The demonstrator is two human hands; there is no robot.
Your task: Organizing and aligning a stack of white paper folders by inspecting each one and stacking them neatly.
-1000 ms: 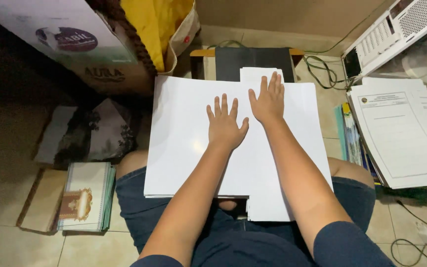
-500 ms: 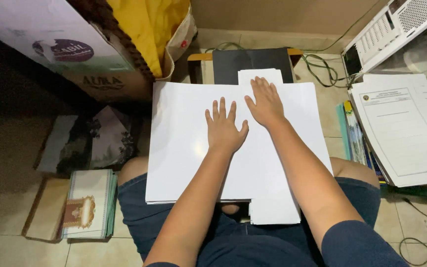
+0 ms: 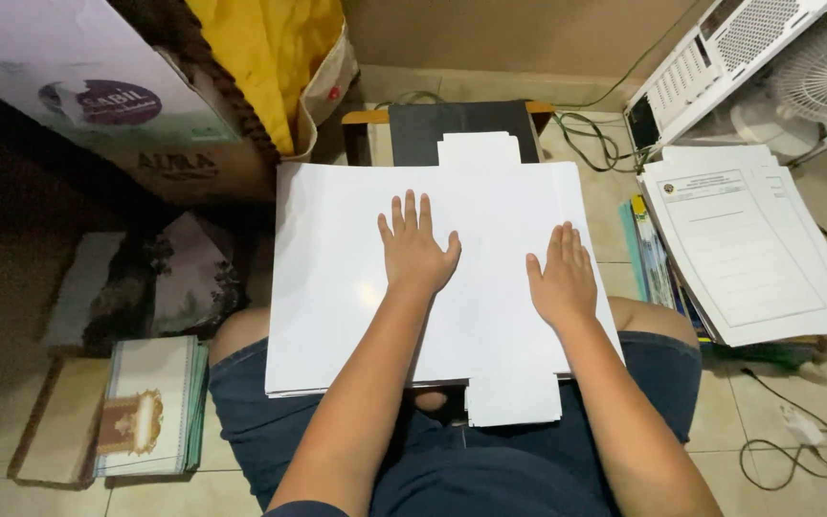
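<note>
Up and left of the fingertips sits a cardboard box (image 3: 160,144) with a yellow bag (image 3: 260,57) poking out. Far right of the fingers, a stack of printed papers (image 3: 753,244) rests on books, a white fan (image 3: 815,77) beyond it. Down left lies a book with an ornate cover (image 3: 150,407).

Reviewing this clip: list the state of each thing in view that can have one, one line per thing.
Left hand: flat, fingers spread, palm down on the white sheets.
Right hand: flat, fingers together, palm down on the white sheets.
White sheets: stacked flat across the lap, tabs sticking out top and bottom.
Printed papers: stacked, face up.
Cardboard box: open, yellow bag inside.
Books: closed, lying flat on the floor.
</note>
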